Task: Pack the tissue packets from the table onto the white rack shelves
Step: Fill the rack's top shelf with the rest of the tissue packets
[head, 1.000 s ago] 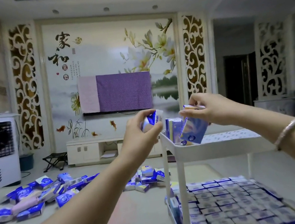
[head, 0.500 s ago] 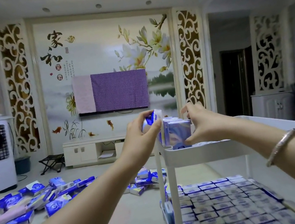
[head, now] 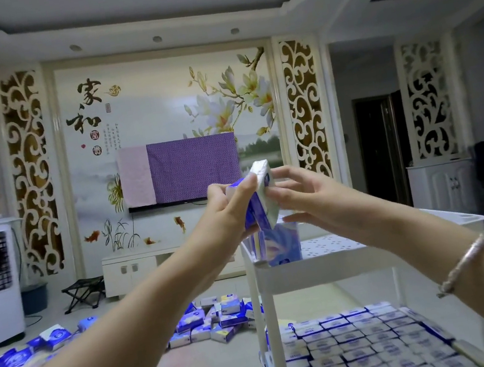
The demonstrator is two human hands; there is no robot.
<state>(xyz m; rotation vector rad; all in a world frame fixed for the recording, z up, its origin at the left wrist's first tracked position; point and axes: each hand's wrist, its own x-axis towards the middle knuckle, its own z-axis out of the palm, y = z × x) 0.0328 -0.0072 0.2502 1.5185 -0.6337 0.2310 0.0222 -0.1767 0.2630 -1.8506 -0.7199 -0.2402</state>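
The room is dim, with a cool bluish cast. The recessed ceiling lights (head: 156, 39) look unlit. Wide-angle distortion bends the ceiling lines around them. Shadows are soft. The dark doorway (head: 381, 150) right of them lacks detail. The picture is slightly soft throughout.

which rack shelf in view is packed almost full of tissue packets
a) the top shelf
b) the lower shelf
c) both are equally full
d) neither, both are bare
b: the lower shelf is covered in tight rows of packets, while the top shelf shows only a few packets at its near left corner and mostly bare perforated surface.
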